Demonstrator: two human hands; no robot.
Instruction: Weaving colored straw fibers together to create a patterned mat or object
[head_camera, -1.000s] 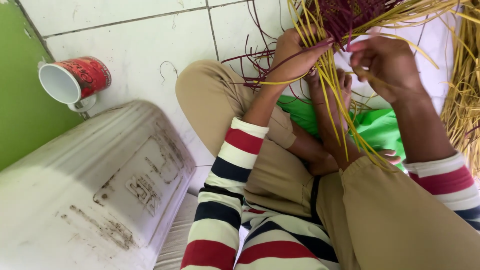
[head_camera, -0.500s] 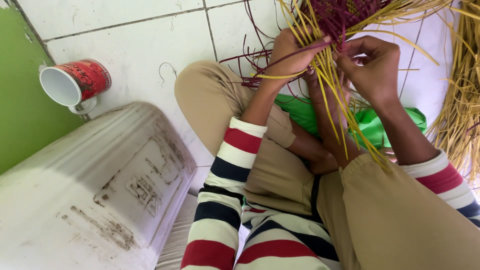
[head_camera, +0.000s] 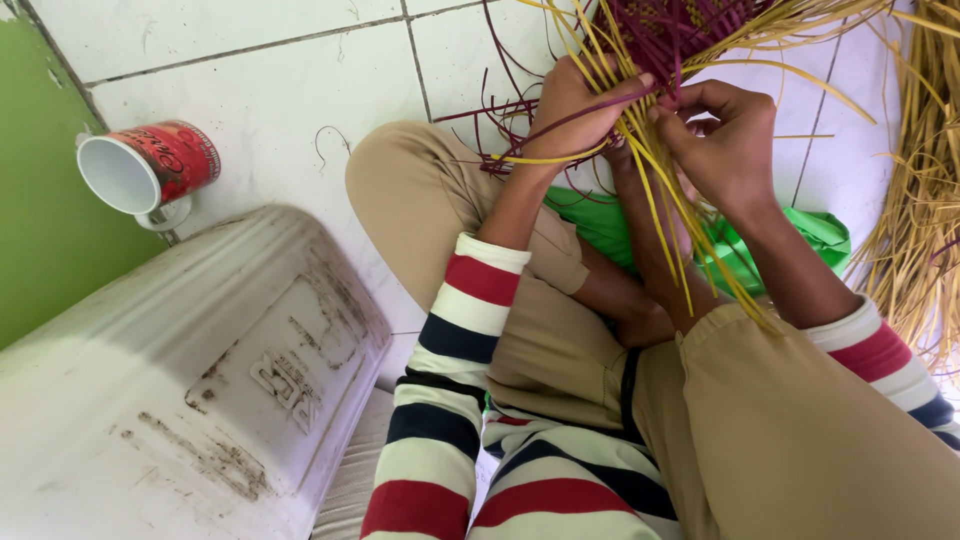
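Seated cross-legged on a white tiled floor (head_camera: 250, 90), a person works above the knees. Both hands, left (head_camera: 575, 105) and right (head_camera: 725, 140), pinch yellow and maroon weaving strands (head_camera: 650, 190) of a half-woven basket (head_camera: 680, 25) beyond.

From my view the top edge cuts off the woven piece (head_camera: 690, 25), strands hide my left hand's (head_camera: 580, 105) fingertips, and the straw pile (head_camera: 925, 200) runs off right.

Open tiled floor (head_camera: 250, 90) up left — passable between the tipped red mug (head_camera: 150, 168) and the raised knee (head_camera: 400, 190). Blocked lower left by the white plastic tub (head_camera: 180, 400); hemmed right by loose straw (head_camera: 925, 220).
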